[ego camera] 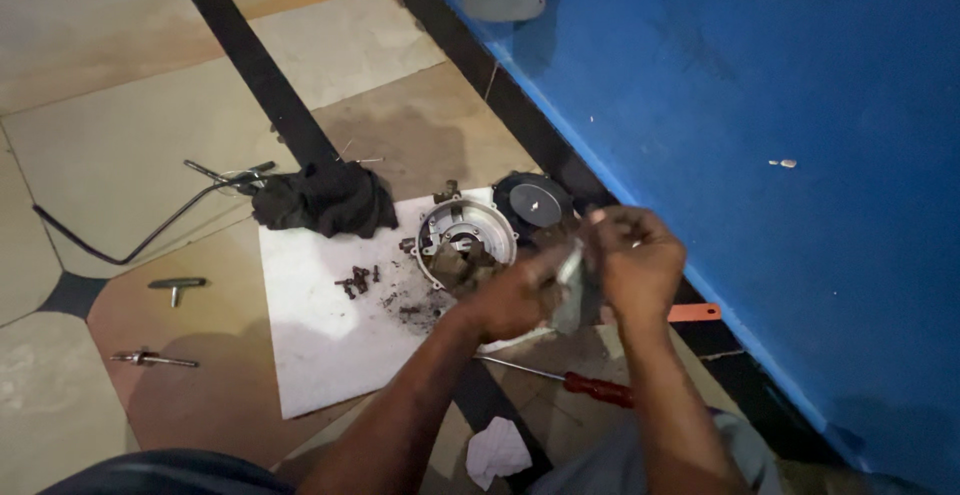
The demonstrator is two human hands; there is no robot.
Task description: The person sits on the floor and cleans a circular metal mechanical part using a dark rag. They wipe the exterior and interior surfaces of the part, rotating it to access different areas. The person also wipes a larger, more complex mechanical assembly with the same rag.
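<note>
My left hand (515,300) and my right hand (635,260) meet over the right edge of a white sheet (320,345) on the floor. Both grip a small greyish piece (572,280), blurred, perhaps a cloth or thin part; I cannot tell which. Just beyond the left hand lies a round metal housing (465,240), open side up, dirty inside. A black round cover with a metal plate (535,203) sits behind it. Several small screws and bits (358,281) lie on the sheet to the left.
A black rag (325,200) lies at the sheet's far corner. A red-handled screwdriver (590,387) lies near my arms, an orange handle (695,312) by the blue wall (780,155). A bent black tube (140,240), a T-shaped tool (176,285), a bolt (152,359) and crumpled paper (497,450) lie on the tiles.
</note>
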